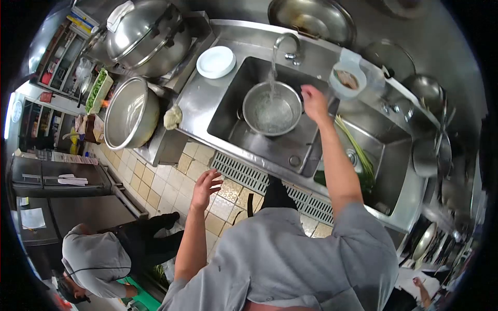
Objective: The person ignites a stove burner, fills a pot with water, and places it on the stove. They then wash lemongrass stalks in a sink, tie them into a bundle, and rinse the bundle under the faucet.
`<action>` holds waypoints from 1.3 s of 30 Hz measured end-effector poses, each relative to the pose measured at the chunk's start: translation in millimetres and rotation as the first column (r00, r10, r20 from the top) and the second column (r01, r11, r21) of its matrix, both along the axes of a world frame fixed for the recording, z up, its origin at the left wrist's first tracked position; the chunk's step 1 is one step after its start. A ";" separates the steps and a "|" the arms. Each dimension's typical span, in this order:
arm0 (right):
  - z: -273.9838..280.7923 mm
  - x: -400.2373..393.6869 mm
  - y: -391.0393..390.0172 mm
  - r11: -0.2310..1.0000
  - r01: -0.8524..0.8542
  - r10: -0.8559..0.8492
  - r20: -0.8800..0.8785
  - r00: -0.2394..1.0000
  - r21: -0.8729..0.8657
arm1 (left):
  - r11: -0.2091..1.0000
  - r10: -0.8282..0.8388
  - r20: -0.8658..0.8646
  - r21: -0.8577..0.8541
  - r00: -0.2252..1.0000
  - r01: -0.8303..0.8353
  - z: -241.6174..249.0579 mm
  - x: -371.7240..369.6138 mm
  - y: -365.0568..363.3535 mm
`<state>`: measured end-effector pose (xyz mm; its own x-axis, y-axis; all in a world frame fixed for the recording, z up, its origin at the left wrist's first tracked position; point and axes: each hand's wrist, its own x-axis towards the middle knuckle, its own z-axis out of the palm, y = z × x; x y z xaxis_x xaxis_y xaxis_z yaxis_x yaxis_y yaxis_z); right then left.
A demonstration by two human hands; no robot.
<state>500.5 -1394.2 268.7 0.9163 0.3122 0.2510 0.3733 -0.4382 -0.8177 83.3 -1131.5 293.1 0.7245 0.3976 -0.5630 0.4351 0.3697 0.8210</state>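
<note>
Sink (pixel 194 111): 2 basins (pixel 244 142), 1 pot (pixel 251 119) near right hand (pixel 315 105).

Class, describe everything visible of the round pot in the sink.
The pot is round, open-topped and silvery, apparently metal, with a thin rim and what looks like a small handle at the picture's left. It stands upright in the left basin. Water runs into it from the tap, churning inside. The right hand is beside it, apparently not touching.

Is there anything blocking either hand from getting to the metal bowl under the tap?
The sink's front edge lies between the left hand and the metal bowl; nothing visible blocks the right hand.
</note>
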 end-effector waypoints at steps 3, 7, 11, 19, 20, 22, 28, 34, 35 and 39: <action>12.0 123.7 83.3 0.939 -0.147 0.266 0.382 0.885 -0.312 | 0.992 -0.013 -0.018 0.128 1.000 0.015 10.4 38.8 18.3; 37.1 202.1 148.0 0.428 -0.294 0.486 -0.057 0.872 -0.855 | 0.997 0.066 -0.054 0.036 0.996 -0.064 13.6 78.9 30.0; -6.7 244.1 165.4 0.313 -0.250 0.535 -0.048 0.843 -0.916 | 0.998 0.057 -0.023 0.007 0.998 -0.057 6.4 123.1 36.7; -25.8 223.4 159.6 0.392 -0.008 0.534 0.220 0.817 -0.920 | 0.998 -0.023 -0.033 -0.067 0.999 0.021 -14.0 201.5 46.3; -32.1 217.5 155.6 0.474 -0.065 0.470 0.190 0.862 -0.878 | 0.995 -0.043 -0.031 -0.091 0.999 0.040 -20.4 209.8 47.5; -33.2 195.0 143.5 0.552 -0.114 0.401 0.143 0.905 -0.826 | 0.991 -0.074 -0.039 -0.110 0.996 0.070 -37.6 222.9 48.0; -57.2 143.7 63.2 0.748 -0.036 -0.005 -0.060 0.998 -0.663 | 0.979 0.018 -0.216 -0.193 0.976 -0.061 -113.4 266.3 75.2; -220.8 104.1 27.3 0.871 0.478 -0.362 -0.804 0.471 -0.112 | 0.975 0.089 -0.278 -0.173 0.956 -0.141 -200.9 334.7 106.3; -217.3 95.0 27.6 0.865 0.487 -0.371 -0.802 0.468 -0.116 | 0.952 0.113 -0.251 -0.250 0.961 -0.177 -208.2 338.9 106.9; -211.3 106.6 24.2 0.749 0.661 -0.229 -0.951 0.208 -0.036 | 0.942 0.127 -0.247 -0.273 0.961 -0.194 -187.0 349.0 84.6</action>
